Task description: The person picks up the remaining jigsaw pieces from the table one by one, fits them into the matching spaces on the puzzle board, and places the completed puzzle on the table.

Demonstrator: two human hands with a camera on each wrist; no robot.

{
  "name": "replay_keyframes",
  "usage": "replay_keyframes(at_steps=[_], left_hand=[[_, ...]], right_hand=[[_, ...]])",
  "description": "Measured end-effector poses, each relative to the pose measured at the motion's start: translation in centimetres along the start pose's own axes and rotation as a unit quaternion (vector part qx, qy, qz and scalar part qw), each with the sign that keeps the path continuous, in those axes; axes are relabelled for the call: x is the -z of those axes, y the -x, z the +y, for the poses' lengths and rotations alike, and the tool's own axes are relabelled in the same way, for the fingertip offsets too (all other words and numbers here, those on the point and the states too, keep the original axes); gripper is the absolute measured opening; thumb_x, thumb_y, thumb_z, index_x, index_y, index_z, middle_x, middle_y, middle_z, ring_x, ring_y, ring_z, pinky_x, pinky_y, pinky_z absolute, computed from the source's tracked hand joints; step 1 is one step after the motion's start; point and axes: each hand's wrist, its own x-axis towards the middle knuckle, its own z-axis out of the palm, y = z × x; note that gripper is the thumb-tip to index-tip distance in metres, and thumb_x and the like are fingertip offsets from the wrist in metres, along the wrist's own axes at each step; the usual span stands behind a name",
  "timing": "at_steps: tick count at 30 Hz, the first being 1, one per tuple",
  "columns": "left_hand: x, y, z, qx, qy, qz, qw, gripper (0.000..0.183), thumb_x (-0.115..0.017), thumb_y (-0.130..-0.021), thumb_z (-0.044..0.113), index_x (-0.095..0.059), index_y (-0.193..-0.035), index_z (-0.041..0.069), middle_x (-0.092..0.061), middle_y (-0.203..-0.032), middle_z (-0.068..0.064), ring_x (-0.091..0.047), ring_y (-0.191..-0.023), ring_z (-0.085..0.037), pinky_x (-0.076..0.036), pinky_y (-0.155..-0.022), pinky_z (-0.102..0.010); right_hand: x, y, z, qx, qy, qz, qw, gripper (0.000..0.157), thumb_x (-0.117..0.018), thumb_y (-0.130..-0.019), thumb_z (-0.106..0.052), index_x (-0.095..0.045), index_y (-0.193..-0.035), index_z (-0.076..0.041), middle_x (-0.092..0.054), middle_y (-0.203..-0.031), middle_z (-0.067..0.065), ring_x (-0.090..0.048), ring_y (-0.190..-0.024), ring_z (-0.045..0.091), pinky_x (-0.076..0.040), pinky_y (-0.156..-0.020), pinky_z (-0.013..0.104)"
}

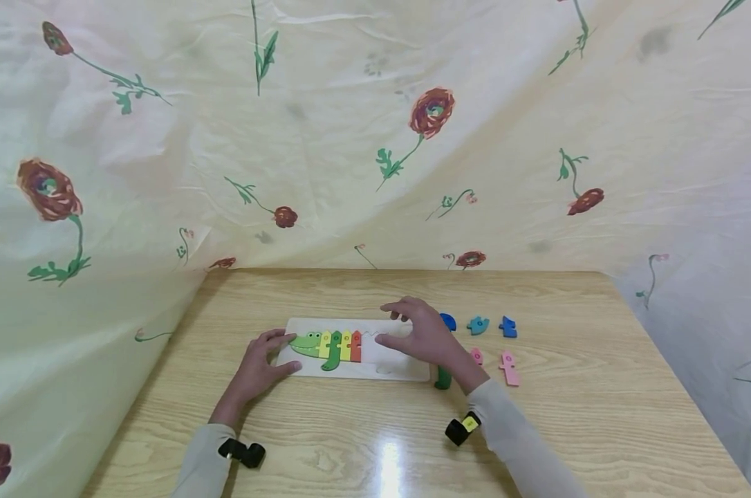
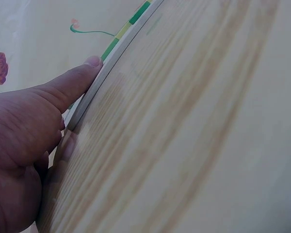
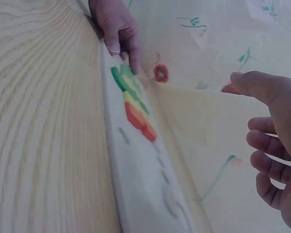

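A pale puzzle board [image 1: 350,373] lies on the table, with a green crocodile head [image 1: 306,344] fitted at its left end. Beside the head sit yellow and green pieces and a red-orange piece [image 1: 356,347]. My left hand [image 1: 262,363] rests on the board's left end; its thumb [image 2: 80,80] lies along the near edge in the left wrist view. Over the board's right part hovers my right hand [image 1: 422,335], thumb and fingers spread apart with nothing between them. Bare outlined recesses [image 3: 167,189] show on the board in the right wrist view.
Right of the board lie loose pieces: a teal one [image 1: 478,325], blue ones [image 1: 508,327], pink ones [image 1: 509,369] and a green one [image 1: 442,379], partly behind the right arm. A flowered cloth [image 1: 326,138] hangs behind the wooden table [image 1: 326,429].
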Motion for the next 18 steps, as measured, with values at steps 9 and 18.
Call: replay_keyframes(at_steps=[9,18], left_hand=[[0.1,0.0,0.0,-0.011,-0.006,0.004,0.9999,0.071,-0.085,-0.083,0.038,-0.058,-0.146,0.018,-0.040,-0.158,-0.015,-0.032,-0.144,-0.043,-0.028,-0.115,-0.066],[0.0,-0.1,-0.2,-0.014,-0.010,0.002,0.9999,0.071,-0.085,-0.083,0.039,-0.059,-0.145,0.018,-0.040,-0.158,-0.016,-0.032,-0.144,-0.044,-0.029,-0.115,-0.066]], right_hand=[[3.6,2.9,1.1,0.010,0.016,0.044,0.999,0.059,-0.082,-0.085,-0.046,-0.068,-0.133,-0.014,-0.065,-0.105,-0.002,-0.060,-0.098,0.022,-0.054,-0.080,0.046],[6.6,6.3,3.1,-0.002,0.040,0.085,0.996,0.052,-0.085,-0.084,-0.035,-0.069,-0.131,-0.016,-0.067,-0.108,-0.003,-0.058,-0.092,0.016,-0.053,-0.072,0.040]])
